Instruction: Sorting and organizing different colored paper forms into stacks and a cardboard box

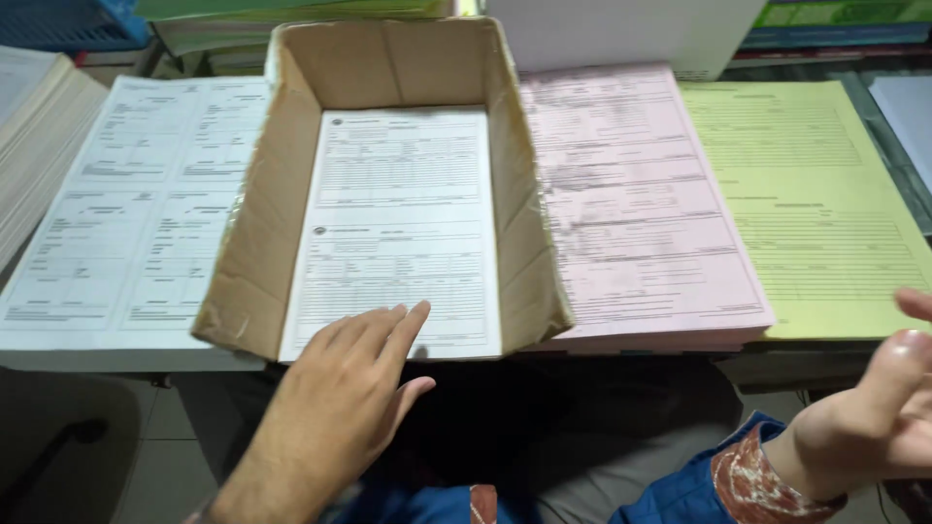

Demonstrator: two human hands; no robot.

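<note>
The left hand (345,398) lies flat, palm down, with its fingers extended and close together. The fingertips rest on the near edge of the white printed form (403,223) that lies in the cardboard box (291,194). The hand grips nothing.

The right hand (888,408) is raised at the far right of the view, partly cut off by the frame edge. Its fingers are spread loosely and hold nothing. It hovers near the near right corner of the yellow stack (806,194) without touching it.

The box sits at the centre of the table edge, open at the near side, with the form flat on its floor. A white stack (126,213) lies to its left, and a pink stack (641,204) lies just beside its right wall.

Judged step: the form in the box is being pressed flat or squared. The right hand appears positioned to fetch a sheet.

The next move calls for a light pinch on one top sheet only, so that the sheets beneath are not dragged along.
</note>
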